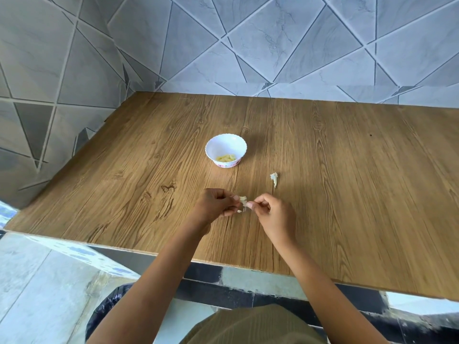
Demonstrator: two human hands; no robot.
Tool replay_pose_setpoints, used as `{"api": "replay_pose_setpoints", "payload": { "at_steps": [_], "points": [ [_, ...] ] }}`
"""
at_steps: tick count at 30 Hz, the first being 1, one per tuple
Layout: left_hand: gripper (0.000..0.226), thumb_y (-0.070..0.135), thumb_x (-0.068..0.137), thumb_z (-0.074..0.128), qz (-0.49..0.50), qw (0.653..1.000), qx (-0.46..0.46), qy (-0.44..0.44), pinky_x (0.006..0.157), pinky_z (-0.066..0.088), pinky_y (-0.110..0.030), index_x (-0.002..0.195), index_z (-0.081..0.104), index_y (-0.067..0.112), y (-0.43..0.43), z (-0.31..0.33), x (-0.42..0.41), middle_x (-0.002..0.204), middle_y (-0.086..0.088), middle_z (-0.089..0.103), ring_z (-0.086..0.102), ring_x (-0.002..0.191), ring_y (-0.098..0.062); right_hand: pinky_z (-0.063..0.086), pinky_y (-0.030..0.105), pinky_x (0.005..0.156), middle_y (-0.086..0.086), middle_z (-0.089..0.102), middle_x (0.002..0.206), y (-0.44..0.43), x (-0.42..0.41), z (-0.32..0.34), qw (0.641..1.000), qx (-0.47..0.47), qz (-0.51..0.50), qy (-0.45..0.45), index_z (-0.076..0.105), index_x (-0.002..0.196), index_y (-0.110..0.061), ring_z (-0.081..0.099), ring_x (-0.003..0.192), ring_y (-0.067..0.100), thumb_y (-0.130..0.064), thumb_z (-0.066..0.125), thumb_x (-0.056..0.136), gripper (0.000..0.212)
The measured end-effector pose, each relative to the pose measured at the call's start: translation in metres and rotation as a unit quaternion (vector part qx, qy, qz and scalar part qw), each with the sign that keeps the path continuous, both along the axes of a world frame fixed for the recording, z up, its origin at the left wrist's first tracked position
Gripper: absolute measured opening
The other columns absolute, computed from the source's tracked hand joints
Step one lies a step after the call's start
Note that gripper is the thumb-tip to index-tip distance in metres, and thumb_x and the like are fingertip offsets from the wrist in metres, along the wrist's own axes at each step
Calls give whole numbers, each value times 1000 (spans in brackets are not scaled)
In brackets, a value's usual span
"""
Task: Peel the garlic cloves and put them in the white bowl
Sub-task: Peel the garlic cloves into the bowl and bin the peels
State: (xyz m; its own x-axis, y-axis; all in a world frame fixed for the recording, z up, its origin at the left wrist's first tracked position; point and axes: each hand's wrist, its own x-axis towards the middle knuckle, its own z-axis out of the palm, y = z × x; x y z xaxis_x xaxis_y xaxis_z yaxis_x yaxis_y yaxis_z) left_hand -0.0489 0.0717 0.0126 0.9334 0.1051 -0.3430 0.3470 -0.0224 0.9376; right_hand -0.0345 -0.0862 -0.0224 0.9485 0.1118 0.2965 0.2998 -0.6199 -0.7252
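1. The white bowl (224, 144) stands upright near the middle of the wooden worktop (347, 194), beyond both hands
2. Several pale yellow peeled cloves (226, 158) lie together in the bottom of the bowl; I cannot tell how many
3. The left hand (214, 203) is curled, its fingers (233, 197) pinching the left end of a garlic clove (243, 201)
4. The right hand (273, 214) is curled too, its fingers (250, 205) pinching the clove's right end
5. The clove is held between the 2 hands, low over the worktop and nearer the person than the bowl
6. A scrap of garlic skin (274, 178) lies on the worktop, right of the bowl and apart from it
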Motion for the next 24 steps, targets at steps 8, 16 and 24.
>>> {"api": "replay_pose_setpoints", "payload": {
  "at_steps": [8, 16, 24],
  "points": [
    [9, 5, 86, 65, -12, 999, 32, -36, 60, 54, -16, 78, 69, 9, 3, -5, -1, 66, 0, 70, 65, 60, -6, 49, 15, 62, -1, 71, 85, 4, 2, 3, 989, 105, 89, 51, 72, 93, -8, 63, 70, 10, -7, 68, 84, 11],
    [7, 7, 88, 60, -67, 992, -102, -21, 63, 53, -16, 86, 67, 9, 9, 0, -1, 74, -1, 71, 66, 68, -8, 51, 17, 59, -3, 71, 72, -4, 11, 14, 881, 311, 142, 328, 70, 85, -12, 64, 67, 6, -8, 65, 85, 7],
    [9, 6, 90, 57, -104, 989, -109, 3, 60, 51, -14, 92, 66, 5, 9, 1, 0, 73, -1, 70, 63, 64, -5, 50, 17, 55, 2, 71, 75, -9, 18, 15, 847, 318, 175, 388, 69, 86, -10, 64, 64, 10, -9, 62, 88, 8]
  ]
}}
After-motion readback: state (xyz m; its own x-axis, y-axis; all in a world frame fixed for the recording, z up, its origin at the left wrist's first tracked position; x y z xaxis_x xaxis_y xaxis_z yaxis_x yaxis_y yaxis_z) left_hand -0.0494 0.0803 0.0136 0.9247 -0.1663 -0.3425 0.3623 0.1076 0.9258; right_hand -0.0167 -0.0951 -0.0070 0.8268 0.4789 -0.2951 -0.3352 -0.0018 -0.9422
